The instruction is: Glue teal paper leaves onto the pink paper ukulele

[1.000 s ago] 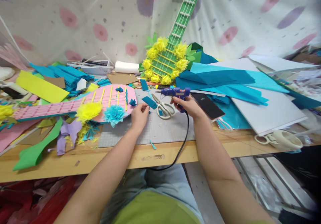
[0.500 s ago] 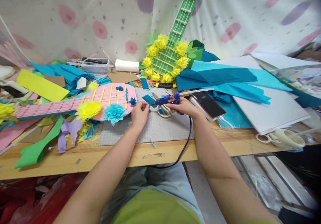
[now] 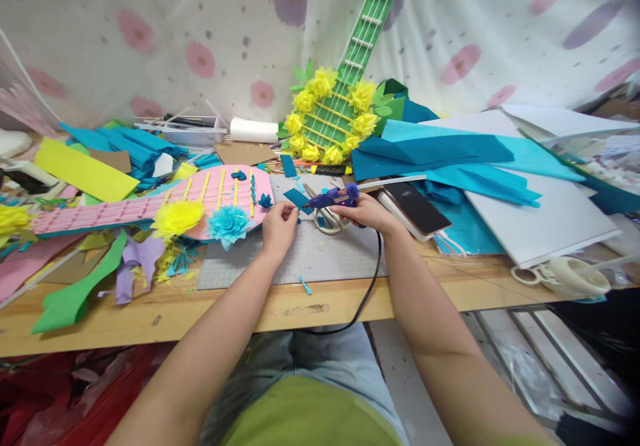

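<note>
Swung left and slightly down versus one second ago: right hand (image 3: 367, 212) with glue gun (image 3: 338, 197). Barely any shift over the last half second. Left hand (image 3: 279, 230) parked in the same spot throughout. Effect: nozzle (image 3: 311, 203) now close to left hand, both hands working over one small area; reads as a steady hold.

Right hand: wrapped around glue gun. Left hand: thumb and index close together, just beside the end of pink paper guitar (image 3: 213, 188); cannot tell if pinching anything, too small.

Glue gun: up over scissors (image 3: 329, 231), partly hiding them, pointing left, right by dark-blue paper piece (image 3: 296, 197). Cannot confirm contact. Black cord (image 3: 379, 254) trailing down across gray cutting mat (image 3: 345, 259) and off the near edge of bench (image 3: 125, 333).

Further out: phone (image 3: 419, 207) to the right of right hand, green guitar (image 3: 325, 129) standing tilted behind, ringed with yellow paper flowers (image 3: 363, 125).
</note>
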Motion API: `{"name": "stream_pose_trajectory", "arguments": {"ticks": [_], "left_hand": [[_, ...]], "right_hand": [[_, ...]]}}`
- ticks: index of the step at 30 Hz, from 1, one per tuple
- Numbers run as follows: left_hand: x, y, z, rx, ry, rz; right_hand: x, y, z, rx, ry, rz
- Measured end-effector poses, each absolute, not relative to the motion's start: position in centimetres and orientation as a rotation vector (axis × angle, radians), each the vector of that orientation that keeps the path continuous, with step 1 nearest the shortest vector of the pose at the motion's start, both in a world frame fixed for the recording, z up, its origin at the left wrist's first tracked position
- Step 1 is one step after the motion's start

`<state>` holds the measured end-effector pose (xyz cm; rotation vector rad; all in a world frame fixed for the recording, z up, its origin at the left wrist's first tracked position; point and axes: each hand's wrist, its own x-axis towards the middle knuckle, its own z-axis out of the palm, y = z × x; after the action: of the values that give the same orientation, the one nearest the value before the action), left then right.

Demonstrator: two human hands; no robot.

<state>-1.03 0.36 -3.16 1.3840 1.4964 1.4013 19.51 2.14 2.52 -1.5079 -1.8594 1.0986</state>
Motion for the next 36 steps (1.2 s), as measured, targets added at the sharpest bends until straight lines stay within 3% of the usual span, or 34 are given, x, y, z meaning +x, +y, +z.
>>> {"name": "stream_pose_trajectory", "arguments": {"ticks": [27,36], "left_hand": [[-0.7,0.1,-2.7,1.399,1.461,1.387],[-0.6,-0.2,-2.4,1.533,1.35,1.378]], "right_hand": [[19.9,2.5,2.0,-1.483,-1.815,1.085],[19.3,4.3,0.6,-1.669,-1.541,0.743]]}}
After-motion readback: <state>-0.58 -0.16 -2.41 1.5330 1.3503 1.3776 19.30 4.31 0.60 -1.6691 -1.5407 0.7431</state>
